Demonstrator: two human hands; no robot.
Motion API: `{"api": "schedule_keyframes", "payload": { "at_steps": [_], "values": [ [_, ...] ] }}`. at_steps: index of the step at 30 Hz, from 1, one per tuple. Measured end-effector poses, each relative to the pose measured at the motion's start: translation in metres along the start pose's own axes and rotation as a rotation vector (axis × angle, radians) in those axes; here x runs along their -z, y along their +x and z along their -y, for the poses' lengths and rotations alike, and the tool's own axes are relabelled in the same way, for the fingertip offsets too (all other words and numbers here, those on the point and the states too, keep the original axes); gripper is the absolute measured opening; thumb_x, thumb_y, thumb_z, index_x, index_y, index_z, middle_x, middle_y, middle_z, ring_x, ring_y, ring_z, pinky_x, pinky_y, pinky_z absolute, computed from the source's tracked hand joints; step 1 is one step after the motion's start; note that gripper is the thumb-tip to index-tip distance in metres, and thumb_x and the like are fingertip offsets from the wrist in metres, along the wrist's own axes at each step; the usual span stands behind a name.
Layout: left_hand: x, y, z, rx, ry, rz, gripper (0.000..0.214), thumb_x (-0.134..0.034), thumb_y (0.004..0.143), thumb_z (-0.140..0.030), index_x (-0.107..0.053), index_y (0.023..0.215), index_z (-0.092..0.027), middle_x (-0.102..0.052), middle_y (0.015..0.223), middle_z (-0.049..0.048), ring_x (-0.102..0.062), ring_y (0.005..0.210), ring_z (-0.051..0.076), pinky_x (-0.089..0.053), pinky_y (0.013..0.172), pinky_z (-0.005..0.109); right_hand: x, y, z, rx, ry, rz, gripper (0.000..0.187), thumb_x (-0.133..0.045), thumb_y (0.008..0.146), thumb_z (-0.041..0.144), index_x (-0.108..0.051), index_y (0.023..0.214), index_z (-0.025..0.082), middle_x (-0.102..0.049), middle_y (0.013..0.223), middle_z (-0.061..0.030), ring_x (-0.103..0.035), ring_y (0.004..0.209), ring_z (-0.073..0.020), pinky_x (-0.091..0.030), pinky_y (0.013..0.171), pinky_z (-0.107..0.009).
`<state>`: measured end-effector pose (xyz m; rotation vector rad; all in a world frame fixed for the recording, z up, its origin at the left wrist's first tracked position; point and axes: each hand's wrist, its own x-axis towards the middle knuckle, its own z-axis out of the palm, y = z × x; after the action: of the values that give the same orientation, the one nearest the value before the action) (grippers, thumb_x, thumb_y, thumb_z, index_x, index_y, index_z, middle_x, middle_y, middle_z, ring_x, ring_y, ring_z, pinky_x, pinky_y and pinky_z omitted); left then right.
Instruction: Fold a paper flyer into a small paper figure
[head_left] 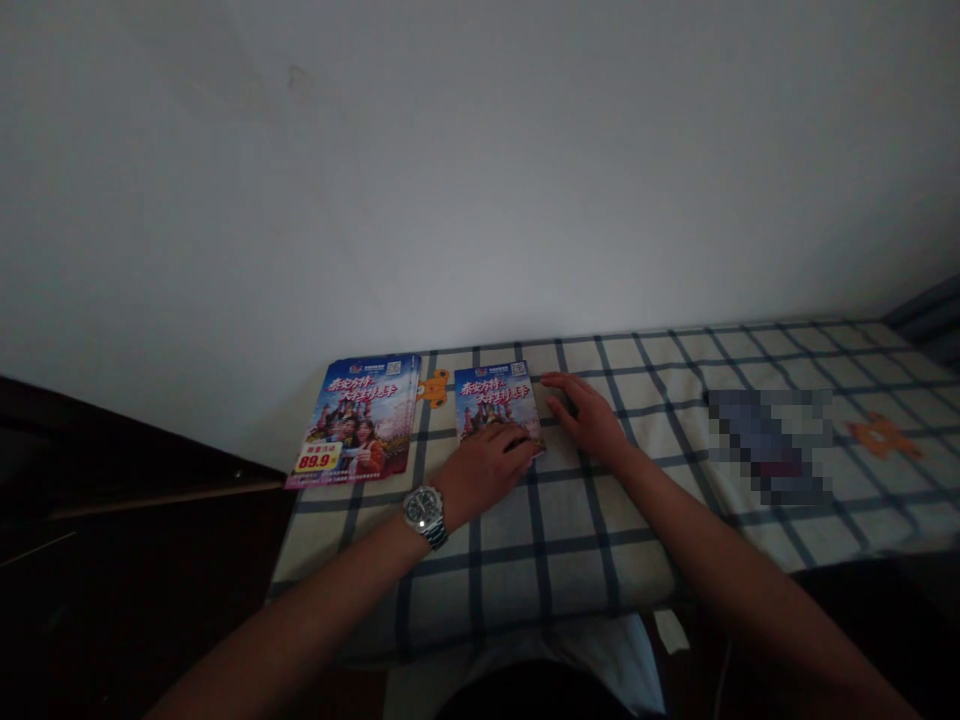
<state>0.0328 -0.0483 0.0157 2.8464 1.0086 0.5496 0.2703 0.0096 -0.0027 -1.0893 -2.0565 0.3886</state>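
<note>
A small blue and pink printed flyer [491,392] lies on the checked cloth in front of me. My left hand [487,455], with a metal watch [424,512] on its wrist, rests palm down across the lower part of the flyer and hides it. Its fingers are laid over the paper, not wrapped round it. Just right of the flyer, my right hand [583,412] is held with its fingers stretched out and a gap below the forefinger; nothing is in it. Left of both hands sits a larger stack of similar flyers [360,415], showing the price 89.9.
The white cloth [645,510] with dark blue checks covers the surface, which meets a pale wall [480,180] at the back. Orange bear figures [435,388] are on the cloth. A blurred-out dark item [769,445] lies to the right. The left edge drops to a dark area.
</note>
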Motion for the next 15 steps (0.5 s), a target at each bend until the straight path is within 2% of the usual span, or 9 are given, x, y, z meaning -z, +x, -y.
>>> {"api": "schedule_keyframes", "payload": {
  "at_steps": [3,7,11,15],
  "values": [
    [-0.003,-0.002,0.0,-0.011,-0.044,0.013,0.025,-0.056,0.101,-0.031,-0.064,0.124,-0.023,-0.064,0.13,0.0097,-0.058,0.124,0.029,-0.052,0.105,0.05,0.0,-0.001,0.001,0.012,-0.024,0.046,0.038,-0.05,0.102,0.029,-0.058,0.139,0.028,-0.061,0.142,-0.009,-0.057,0.133,-0.0268,-0.048,0.114,-0.05],
    [-0.004,-0.008,0.001,0.003,-0.105,0.013,0.039,-0.068,0.093,-0.046,-0.063,0.122,-0.021,-0.058,0.141,0.0121,-0.053,0.131,0.032,-0.046,0.112,0.054,-0.002,-0.003,0.001,0.057,-0.084,0.138,0.045,-0.051,0.102,0.028,-0.052,0.147,0.028,-0.051,0.154,-0.0092,-0.049,0.142,-0.0267,-0.044,0.118,-0.051],
    [-0.006,-0.01,0.003,-0.001,-0.155,-0.017,0.027,-0.061,0.098,-0.04,-0.065,0.117,-0.021,-0.06,0.14,0.01,-0.054,0.132,0.028,-0.043,0.117,0.052,-0.004,-0.005,0.0,0.108,-0.177,0.22,0.053,-0.057,0.1,0.028,-0.048,0.152,0.028,-0.046,0.159,-0.0093,-0.042,0.148,-0.0291,-0.039,0.122,-0.054],
    [-0.004,-0.01,0.004,0.009,-0.173,-0.054,0.022,-0.057,0.101,-0.034,-0.065,0.118,-0.021,-0.058,0.143,0.0088,-0.053,0.135,0.027,-0.045,0.116,0.049,-0.002,-0.006,0.002,0.13,-0.224,0.249,0.051,-0.058,0.1,0.029,-0.05,0.15,0.026,-0.047,0.159,-0.0102,-0.042,0.148,-0.03,-0.036,0.123,-0.056]
  ]
}}
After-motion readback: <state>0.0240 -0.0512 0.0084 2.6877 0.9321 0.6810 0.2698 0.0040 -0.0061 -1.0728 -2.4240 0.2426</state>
